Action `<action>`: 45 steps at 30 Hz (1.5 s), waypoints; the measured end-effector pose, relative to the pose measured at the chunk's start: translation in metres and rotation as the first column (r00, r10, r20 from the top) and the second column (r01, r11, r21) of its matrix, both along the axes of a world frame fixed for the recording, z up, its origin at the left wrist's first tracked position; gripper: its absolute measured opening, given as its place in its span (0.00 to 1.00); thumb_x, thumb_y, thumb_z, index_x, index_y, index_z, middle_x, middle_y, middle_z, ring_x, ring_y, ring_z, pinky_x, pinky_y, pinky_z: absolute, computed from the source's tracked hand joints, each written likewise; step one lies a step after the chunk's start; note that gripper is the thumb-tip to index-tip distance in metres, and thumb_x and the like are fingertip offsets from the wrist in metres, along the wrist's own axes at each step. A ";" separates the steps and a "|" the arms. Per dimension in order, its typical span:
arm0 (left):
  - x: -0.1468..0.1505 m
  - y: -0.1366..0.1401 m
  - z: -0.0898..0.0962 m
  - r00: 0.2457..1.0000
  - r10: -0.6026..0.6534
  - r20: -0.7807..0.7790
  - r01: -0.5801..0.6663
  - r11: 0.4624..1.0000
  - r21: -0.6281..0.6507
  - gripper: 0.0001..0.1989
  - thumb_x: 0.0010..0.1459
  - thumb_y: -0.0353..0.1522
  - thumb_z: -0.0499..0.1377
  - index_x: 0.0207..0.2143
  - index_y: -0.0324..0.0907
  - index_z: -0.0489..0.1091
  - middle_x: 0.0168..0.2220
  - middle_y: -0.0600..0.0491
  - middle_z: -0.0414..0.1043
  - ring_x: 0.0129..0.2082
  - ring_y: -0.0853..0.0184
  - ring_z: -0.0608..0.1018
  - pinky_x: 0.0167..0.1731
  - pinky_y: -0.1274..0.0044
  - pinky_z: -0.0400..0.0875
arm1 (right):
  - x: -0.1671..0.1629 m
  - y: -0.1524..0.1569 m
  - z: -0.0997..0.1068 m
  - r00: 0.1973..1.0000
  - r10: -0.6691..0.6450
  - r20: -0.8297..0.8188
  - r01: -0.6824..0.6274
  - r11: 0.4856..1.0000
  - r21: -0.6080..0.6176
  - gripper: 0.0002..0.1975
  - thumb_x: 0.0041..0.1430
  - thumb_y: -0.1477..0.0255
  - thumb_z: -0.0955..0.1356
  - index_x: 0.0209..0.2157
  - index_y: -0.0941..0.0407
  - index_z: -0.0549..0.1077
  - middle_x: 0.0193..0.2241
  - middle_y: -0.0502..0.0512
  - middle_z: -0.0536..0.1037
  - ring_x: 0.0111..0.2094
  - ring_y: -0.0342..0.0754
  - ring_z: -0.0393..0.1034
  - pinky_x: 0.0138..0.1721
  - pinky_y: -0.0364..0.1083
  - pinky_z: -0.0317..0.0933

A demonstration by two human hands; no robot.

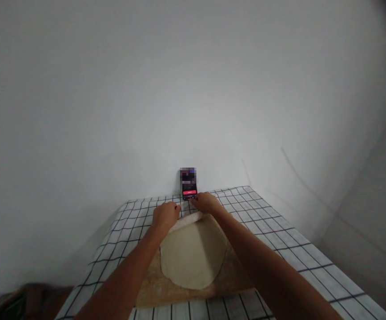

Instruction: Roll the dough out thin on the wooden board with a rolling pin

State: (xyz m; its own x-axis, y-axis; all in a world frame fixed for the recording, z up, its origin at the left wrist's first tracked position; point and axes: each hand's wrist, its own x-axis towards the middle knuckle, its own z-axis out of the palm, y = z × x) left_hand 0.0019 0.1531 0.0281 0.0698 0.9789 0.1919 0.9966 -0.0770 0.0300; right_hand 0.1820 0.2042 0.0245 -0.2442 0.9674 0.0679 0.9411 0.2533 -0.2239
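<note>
A wide, thin, roughly round sheet of dough (193, 255) lies flat on a wooden board (156, 289). Across the dough's far edge runs a pale rolling pin (186, 220), slightly slanted, its right side farther from me. My left hand (166, 215) is closed in a fist around the pin's left end. At the right end my right hand (207, 202) is closed too, reaching a little farther out, near the phone; its grip is partly hidden. Both forearms stretch forward over the sides of the board.
A phone (189, 186) with a lit screen leans upright against the white wall (193, 98) behind the table. A white tablecloth with a black grid (293, 249) covers the table. Something dark and brown (29, 302), blurred, stands low at the left.
</note>
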 end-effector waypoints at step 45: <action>0.034 -0.115 -0.013 0.954 -0.294 -0.063 0.299 0.950 0.091 0.27 0.72 0.42 0.39 0.68 0.49 0.57 0.70 0.50 0.53 0.71 0.52 0.53 0.66 0.47 0.48 | 0.049 -0.181 -0.014 0.995 -0.085 -0.047 0.095 0.950 0.298 0.21 0.73 0.64 0.54 0.42 0.55 0.75 0.44 0.61 0.77 0.48 0.55 0.69 0.48 0.54 0.58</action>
State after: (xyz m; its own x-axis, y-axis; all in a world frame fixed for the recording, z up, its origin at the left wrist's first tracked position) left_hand 0.0355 0.0378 0.0147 0.3654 0.8893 0.2752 0.9285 -0.3692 -0.0395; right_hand 0.2307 0.0234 0.0107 -0.1495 0.9193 0.3642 0.9565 0.2278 -0.1822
